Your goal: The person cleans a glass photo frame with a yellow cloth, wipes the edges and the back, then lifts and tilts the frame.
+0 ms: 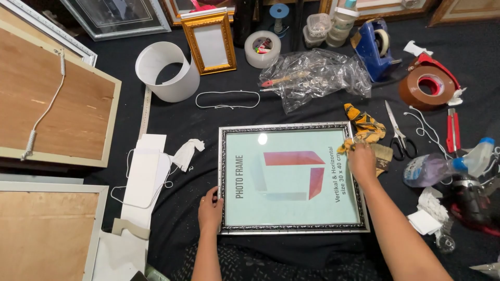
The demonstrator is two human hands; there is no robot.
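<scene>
Biggest risk first: your picture frame (291,178) lies flat, glass up, on the dark cloth (172,109) right in front of you, and you press on that glass from one side only. Lean too hard with the cloth hand and I'd judge the pane could flex or crack, or the frame could skid on the cloth toward the scissors (399,134) and the spray bottle (442,165) crowding its right edge. Those two sit near your right forearm, so a wide wipe could knock the bottle over or drag your wrist over the blades. The yellow rag (364,127) trails off the top right corner; its loose end could snag the frame's ornate rim. Smaller risk: the white cord (227,99) above the frame and the paper scraps (140,177) to its left are near enough to get pulled in. Pose now: your right hand (361,160) is palm down at the frame's right edge, fingers closed on the rag, arm stretched in from lower right. Your left hand (210,209) rests at the lower left corner, fingers curled over the rim and steadying it, not lifting.
</scene>
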